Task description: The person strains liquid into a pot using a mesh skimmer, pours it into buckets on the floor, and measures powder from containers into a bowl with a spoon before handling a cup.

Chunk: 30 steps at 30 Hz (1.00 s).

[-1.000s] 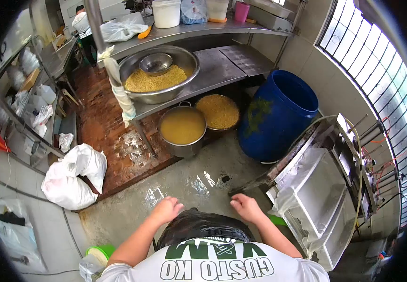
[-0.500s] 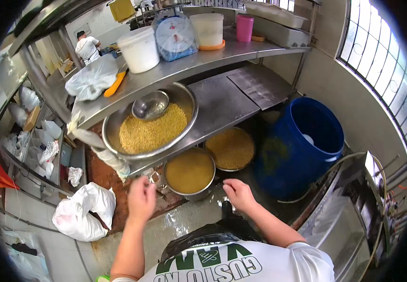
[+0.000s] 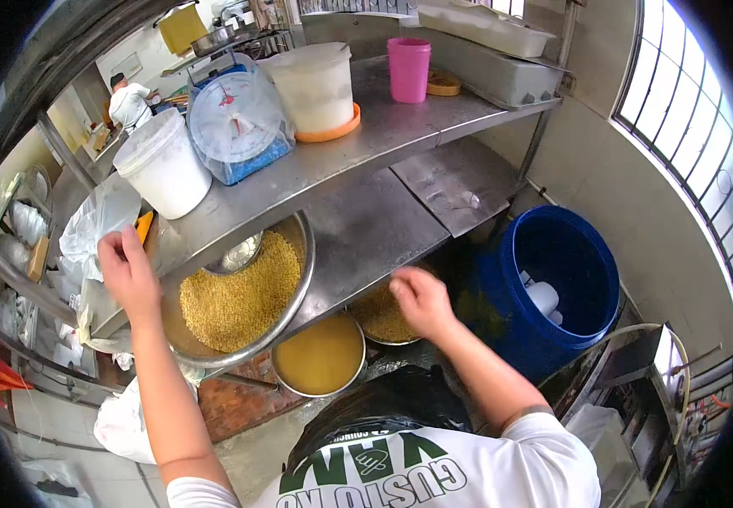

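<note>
Hands are hovering well apart, their fingers curled inward: the left hand (image 3: 132, 275) is hanging at nine o'clock, near the front edge of the steel bench (image 3: 392, 123), and the right hand (image 3: 421, 298) is hanging just off centre, toward four o'clock. Beside the left fingertips, a whitish plastic bag (image 3: 99, 220) and an orange handle (image 3: 143, 223) are lying at the bench's end; whether the fingers are touching them, or how tightly either hand is closing, one cannot tell. A grain pot (image 3: 387, 342) is standing toward six o'clock, partly hidden by the right hand, while a pot of cloudy yellow liquid (image 3: 316, 395) is standing beside it at seven. On the lower shelf (image 3: 375, 216), a wide metal basin (image 3: 303, 243) is holding yellow grain (image 3: 239, 296) between eight and nine o'clock. Up on the bench, a white bucket (image 3: 167, 165) is standing at ten, a plastic-wrapped dial scale (image 3: 235, 118) between ten and eleven, and a pink cup (image 3: 409, 72) near twelve. A blue barrel (image 3: 523, 326) is standing between three and four.
</note>
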Tool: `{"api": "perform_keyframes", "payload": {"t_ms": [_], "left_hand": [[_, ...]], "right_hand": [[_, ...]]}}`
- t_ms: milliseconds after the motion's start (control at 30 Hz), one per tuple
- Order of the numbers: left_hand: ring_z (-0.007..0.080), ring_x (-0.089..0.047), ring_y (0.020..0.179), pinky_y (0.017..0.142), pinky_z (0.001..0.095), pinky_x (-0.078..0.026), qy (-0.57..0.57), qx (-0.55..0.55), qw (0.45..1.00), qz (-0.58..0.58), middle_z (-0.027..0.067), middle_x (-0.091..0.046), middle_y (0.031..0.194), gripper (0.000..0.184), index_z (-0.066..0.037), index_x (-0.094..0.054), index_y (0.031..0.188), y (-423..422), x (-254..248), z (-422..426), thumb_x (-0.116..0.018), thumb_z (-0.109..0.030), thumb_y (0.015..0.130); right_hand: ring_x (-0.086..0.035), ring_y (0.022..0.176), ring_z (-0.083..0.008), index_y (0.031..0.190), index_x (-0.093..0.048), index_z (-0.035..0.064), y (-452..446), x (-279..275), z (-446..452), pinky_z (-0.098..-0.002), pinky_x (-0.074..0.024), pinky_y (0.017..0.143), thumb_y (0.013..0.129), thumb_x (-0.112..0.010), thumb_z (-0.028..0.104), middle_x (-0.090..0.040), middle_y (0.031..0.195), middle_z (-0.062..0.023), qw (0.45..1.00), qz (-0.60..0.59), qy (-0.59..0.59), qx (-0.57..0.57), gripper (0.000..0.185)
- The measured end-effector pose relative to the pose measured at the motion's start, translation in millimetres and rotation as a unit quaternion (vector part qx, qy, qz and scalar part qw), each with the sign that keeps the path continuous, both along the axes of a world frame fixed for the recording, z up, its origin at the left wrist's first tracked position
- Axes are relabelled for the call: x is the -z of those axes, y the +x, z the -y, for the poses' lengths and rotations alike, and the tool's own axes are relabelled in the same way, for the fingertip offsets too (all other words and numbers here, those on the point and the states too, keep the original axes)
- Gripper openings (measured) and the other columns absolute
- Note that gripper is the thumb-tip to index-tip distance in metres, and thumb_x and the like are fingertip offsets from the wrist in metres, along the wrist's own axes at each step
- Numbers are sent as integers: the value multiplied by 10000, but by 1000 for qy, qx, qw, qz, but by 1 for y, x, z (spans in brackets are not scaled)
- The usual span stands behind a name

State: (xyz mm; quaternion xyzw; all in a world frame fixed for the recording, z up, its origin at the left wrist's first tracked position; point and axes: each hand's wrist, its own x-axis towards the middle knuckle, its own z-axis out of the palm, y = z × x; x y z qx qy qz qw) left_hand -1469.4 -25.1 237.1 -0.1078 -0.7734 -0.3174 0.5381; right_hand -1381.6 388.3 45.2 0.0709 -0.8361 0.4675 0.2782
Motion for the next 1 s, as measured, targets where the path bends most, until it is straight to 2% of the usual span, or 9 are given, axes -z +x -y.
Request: {"api": "perform_keyframes", "payload": {"t_ms": [67, 200, 367, 500, 733, 833, 900, 933, 1000], "left_hand": [[136, -476, 742, 709, 302, -437, 83, -7, 996, 33, 40, -561, 813, 308, 2, -567, 894, -30, -3, 4, -614, -262, 1046], [117, -446, 695, 656, 289, -419, 71, -20, 996, 56, 18, -544, 737, 344, -15, -570, 847, -47, 11, 2, -608, -290, 1050], [88, -414, 684, 624, 276, -398, 129, 27, 989, 68, -7, -515, 714, 351, -6, -591, 836, -41, 6, 2, -633, -290, 1039], [79, -401, 683, 610, 273, -381, 120, 43, 988, 91, -16, -502, 706, 340, 0, -597, 837, -42, 9, 7, -638, -272, 1037], [64, -395, 657, 576, 264, -360, 154, 93, 980, 84, -34, -498, 706, 295, -8, -605, 840, -45, 14, 13, -646, -229, 1031], [65, -445, 707, 633, 252, -407, 184, 119, 971, 93, -22, -544, 772, 246, 14, -607, 963, -45, 12, 14, -650, -220, 1027], [159, -571, 912, 832, 308, -483, 187, 138, 971, 62, 93, -625, 1007, 366, 49, -575, 1186, -47, 14, 12, -683, -248, 1001], [159, -571, 912, 832, 308, -483, 188, 136, 971, 60, 93, -625, 1007, 366, 49, -575, 1186, -49, 13, 11, -683, -248, 1001], [329, -553, 1187, 1045, 424, -432, 37, 11, 999, 8, 229, -568, 1281, 611, 71, -482, 1365, -50, 10, 7, -731, -302, 951]], "right_hand": [[-717, 990, -346, 1097, -704, 5, -36, -41, -12, -390, -562, 880, 951, -695, 164, -730, 1047, -193, 996, -84, -11, 29, 215], [-709, 866, -225, 1125, -704, 1, -100, -144, -24, -350, -557, 798, 948, -710, 173, -730, 984, -157, 976, -195, -63, 74, 247], [-709, 884, -233, 1174, -693, -16, -201, -259, -27, -352, -549, 824, 941, -698, 256, -741, 983, -158, 960, -267, -6, 83, 358], [-709, 895, -255, 1139, -725, -12, -244, -293, -24, -369, -541, 820, 925, -706, 257, -755, 1028, -181, 991, -132, -31, -21, 344], [-706, 823, -232, 1035, -749, 26, -263, -318, -17, -371, -543, 780, 944, -672, 245, -743, 905, -149, 964, -243, 52, 90, 249], [-695, 721, -177, 1089, -681, 15, -237, -334, 1, -338, -564, 668, 994, -618, 214, -735, 931, -112, 984, -164, -48, 38, 229], [-678, 690, -145, 1133, -611, 3, -235, -332, 2, -289, -571, 603, 1037, -545, 189, -729, 995, -90, 979, -133, -144, -47, 219], [-678, 690, -145, 1133, -611, 3, -235, -332, 3, -289, -571, 603, 1037, -545, 189, -729, 995, -90, 979, -134, -144, -49, 219], [-662, 743, -127, 1187, -590, 14, -232, -331, 2, -263, -544, 675, 1039, -589, 184, -719, 1045, -90, 974, -154, -158, -59, 226]]}}
